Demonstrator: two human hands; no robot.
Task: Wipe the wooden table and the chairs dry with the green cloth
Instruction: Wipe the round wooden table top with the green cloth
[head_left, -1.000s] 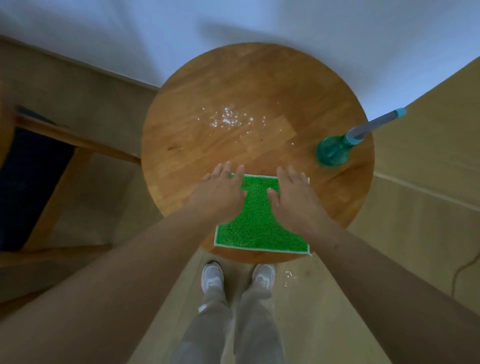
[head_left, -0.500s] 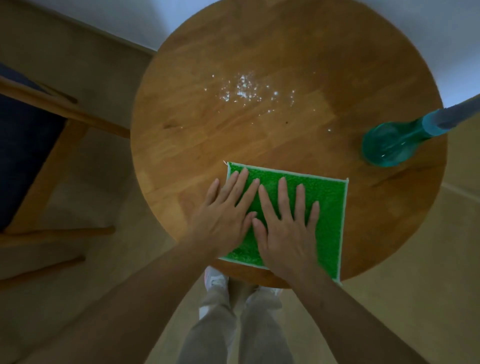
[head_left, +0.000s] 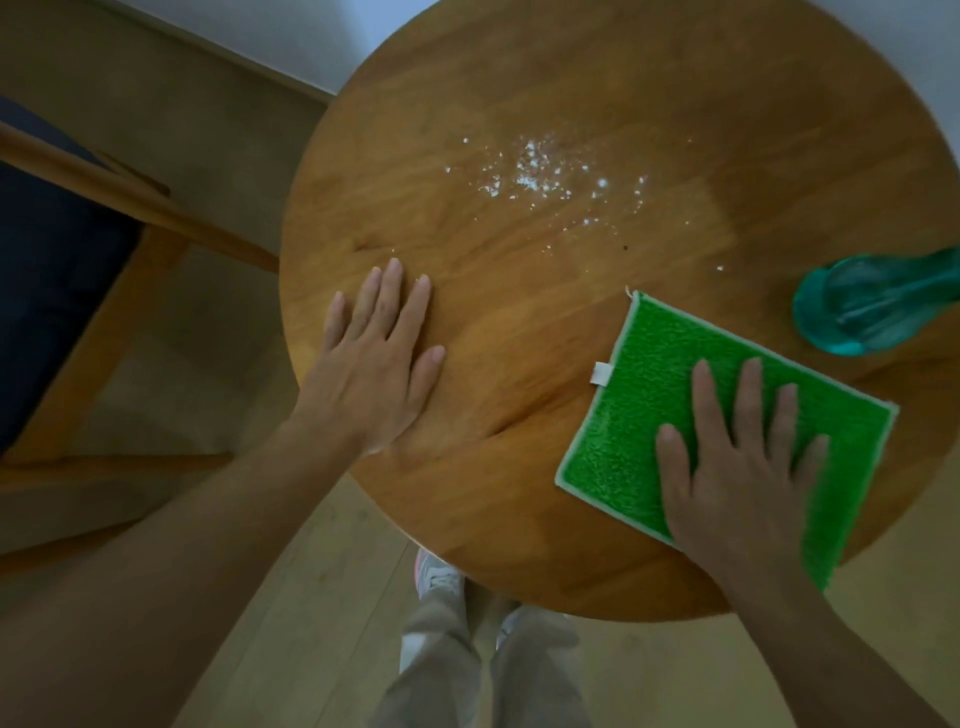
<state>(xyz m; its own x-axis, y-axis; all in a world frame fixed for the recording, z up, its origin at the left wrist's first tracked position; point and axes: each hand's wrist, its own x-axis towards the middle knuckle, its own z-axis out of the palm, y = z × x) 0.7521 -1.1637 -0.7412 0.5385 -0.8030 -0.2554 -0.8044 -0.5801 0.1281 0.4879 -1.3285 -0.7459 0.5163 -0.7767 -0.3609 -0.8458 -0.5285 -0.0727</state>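
Note:
The round wooden table (head_left: 519, 291) fills most of the view. A patch of water droplets (head_left: 540, 176) glistens near its middle. The green cloth (head_left: 670, 374) with a white edge lies flat on the table's near right part. My right hand (head_left: 737, 467) presses flat on the cloth with straight, spread fingers. My left hand (head_left: 374, 364) rests flat on the bare wood at the table's near left, away from the cloth. A wooden chair (head_left: 135, 208) with a dark seat stands to the left of the table.
A teal spray bottle (head_left: 872, 306) stands on the table's right side, just beyond the cloth's far corner. A white wall runs behind the table. My legs and shoes (head_left: 436, 577) show below the table's near edge on the wood floor.
My right hand has slid the cloth to the right, toward the spray bottle. My left hand has come off the cloth and now lies on the bare wood to the left.

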